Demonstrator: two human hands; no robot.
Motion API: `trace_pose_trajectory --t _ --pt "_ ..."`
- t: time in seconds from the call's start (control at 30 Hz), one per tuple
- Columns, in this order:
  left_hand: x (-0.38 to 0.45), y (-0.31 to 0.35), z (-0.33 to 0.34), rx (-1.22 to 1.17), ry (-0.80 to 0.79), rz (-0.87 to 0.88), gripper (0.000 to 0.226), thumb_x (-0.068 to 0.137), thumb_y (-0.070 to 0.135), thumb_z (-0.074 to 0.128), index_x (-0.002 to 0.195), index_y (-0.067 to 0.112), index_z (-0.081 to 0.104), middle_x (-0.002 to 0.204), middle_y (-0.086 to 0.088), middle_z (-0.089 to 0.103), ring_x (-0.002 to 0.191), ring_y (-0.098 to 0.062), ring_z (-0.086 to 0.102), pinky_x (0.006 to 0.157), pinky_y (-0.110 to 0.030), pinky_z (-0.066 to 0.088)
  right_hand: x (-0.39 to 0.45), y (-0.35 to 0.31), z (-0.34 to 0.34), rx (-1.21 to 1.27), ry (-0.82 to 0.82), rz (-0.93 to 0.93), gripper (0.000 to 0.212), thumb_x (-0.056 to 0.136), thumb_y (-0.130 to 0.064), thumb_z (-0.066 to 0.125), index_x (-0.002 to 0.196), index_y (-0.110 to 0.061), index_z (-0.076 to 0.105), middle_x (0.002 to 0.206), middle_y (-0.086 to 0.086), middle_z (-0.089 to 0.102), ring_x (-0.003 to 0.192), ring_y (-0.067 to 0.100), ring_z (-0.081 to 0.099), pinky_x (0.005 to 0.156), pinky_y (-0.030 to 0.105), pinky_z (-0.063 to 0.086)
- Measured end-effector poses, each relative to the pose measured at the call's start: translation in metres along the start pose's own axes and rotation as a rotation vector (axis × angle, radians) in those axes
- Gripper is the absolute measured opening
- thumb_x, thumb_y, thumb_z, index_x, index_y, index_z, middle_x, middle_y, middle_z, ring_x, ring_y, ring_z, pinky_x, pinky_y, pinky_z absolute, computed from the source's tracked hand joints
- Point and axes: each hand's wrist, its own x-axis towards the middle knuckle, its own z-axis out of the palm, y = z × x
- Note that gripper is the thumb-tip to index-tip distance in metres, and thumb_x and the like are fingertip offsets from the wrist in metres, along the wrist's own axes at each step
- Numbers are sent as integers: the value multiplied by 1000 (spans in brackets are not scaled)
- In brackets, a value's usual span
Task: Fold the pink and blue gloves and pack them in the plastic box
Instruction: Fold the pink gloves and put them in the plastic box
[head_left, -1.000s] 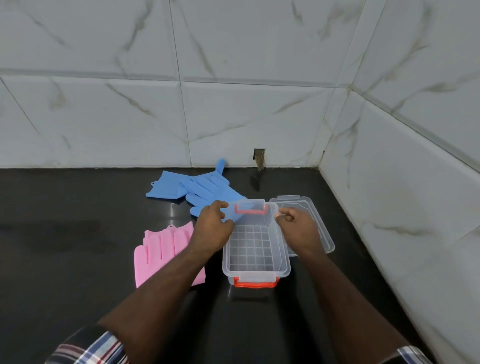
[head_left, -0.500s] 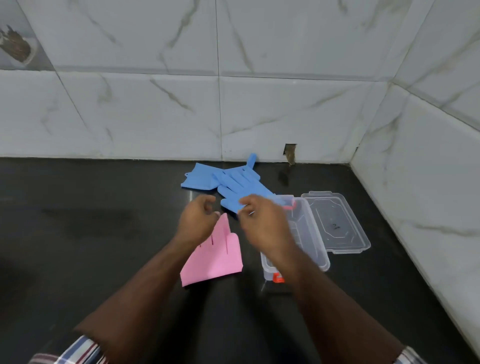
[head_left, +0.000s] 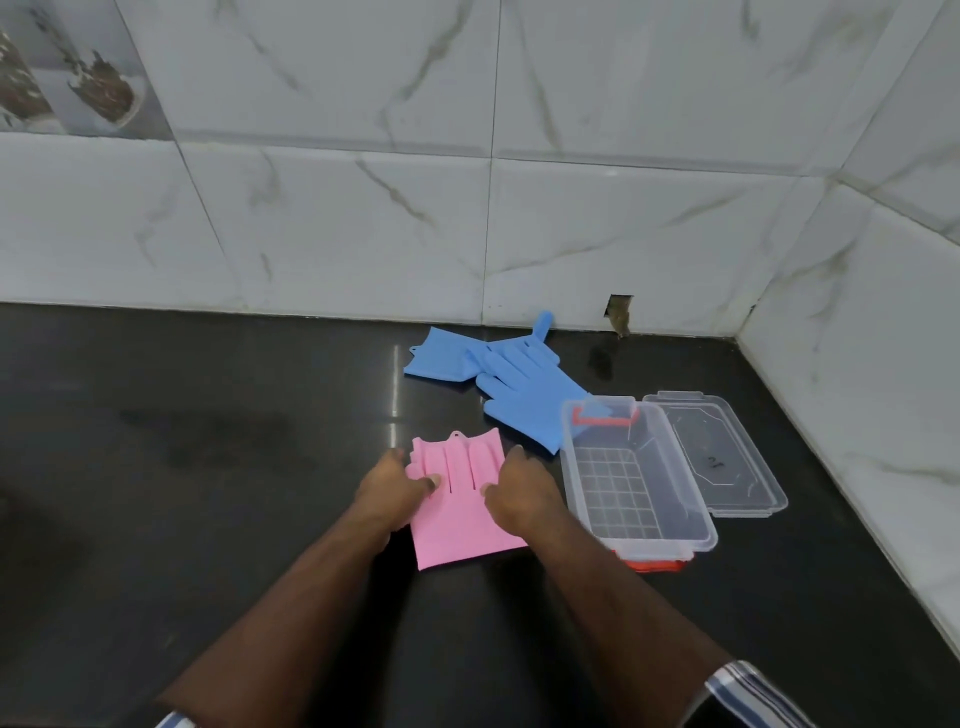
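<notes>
- Head view looks down on a black countertop (head_left: 208, 519) set into a corner of white marble-patterned wall tiles (head_left: 363, 234).
- Pink gloves (head_left: 460, 506) lie flat on the counter near the middle, folded over so the cuff edge with its small hanging tab points toward the back wall.
- Left hand (head_left: 387, 496) grips the left side of the pink stack, its thumb on top of the pink and its fingers curled around the edge.
- Right hand (head_left: 519, 499) holds the right side in the same way, thumb tip on the pink surface; whether its other fingers reach under the glove is hard to tell, since the back of the hand hides them.
- Blue gloves (head_left: 511, 384) lie unfolded farther back, near the wall, one overlapping the other, with one finger pointing up toward the tiles.
- Plastic box (head_left: 644, 530) stands just right of the right hand, clear-walled, open on top, with a grid pattern on its floor and orange latches at both short ends; nothing lies inside it.
- Its far-left corner sits over the cuff of the nearer blue glove.
- Clear lid (head_left: 722, 457) lies flat on the counter, touching the box's right side.
- Small dark hole (head_left: 618, 312) breaks the tile at the foot of the back wall, beyond the blue gloves.
- Striped sleeve (head_left: 753, 693) shows at the right forearm.
</notes>
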Motion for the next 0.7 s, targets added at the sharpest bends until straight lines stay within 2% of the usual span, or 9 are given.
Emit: trace_pose_trajectory --t 0.1,0.17,0.23,0.37,0.43,0.53,0.6,0.7 --pt "9 0 -5 -162 -82 -81 52 86 18 76 129 8 49 120 -6 62 102 -27 67 82 -49 61 3 -2 -1 32 2 33 62 87 -31 72 139 -14 42 139 10 50 121 26 56 96 34 49" --pt "15 -2 -9 -243 -139 -123 61 81 15 80 133 5 49 116 -11 67 96 -27 71 72 -43 63 4 -2 -1 82 -14 73 59 85 -33 75 133 -14 47 134 9 54 116 24 59 95 33 49" --pt "19 -1 -10 -285 -172 -134 64 79 12 83 134 4 51 114 -12 69 94 -26 72 70 -38 63 6 -2 -3 150 -27 109 57 82 -31 78 129 -13 49 128 8 58 115 23 59 92 32 48" --pt "15 8 -13 -272 -235 -145 24 86 10 76 107 2 67 103 -12 75 90 -23 73 72 -34 59 8 -1 -6 298 -44 173 54 79 -21 81 124 -12 52 123 8 59 113 23 58 89 32 47" --pt "14 8 -16 -259 -258 -115 19 88 14 74 104 4 70 100 -10 76 90 -23 73 73 -35 59 7 -2 -6 385 -48 184 53 79 -17 81 123 -13 52 123 7 58 110 22 57 91 34 48" --pt "8 6 -20 -257 -244 -7 24 89 24 73 106 7 66 99 -10 76 91 -26 73 74 -41 61 2 -2 -9 423 -43 76 45 85 -13 73 125 -15 53 124 5 59 100 17 54 85 30 46" --pt "4 12 -24 -263 -214 76 29 87 29 75 102 8 62 100 -11 74 92 -28 72 75 -46 59 -5 -4 -18 366 -3 -50 46 88 -13 66 131 -17 49 129 3 57 109 19 56 86 28 43" --pt "-9 37 -26 -259 -170 190 30 88 32 74 99 9 58 99 -8 71 89 -25 71 65 -36 57 -16 -3 -46 286 67 -193 52 91 -14 62 139 -22 41 136 0 51 119 19 54 90 30 43"
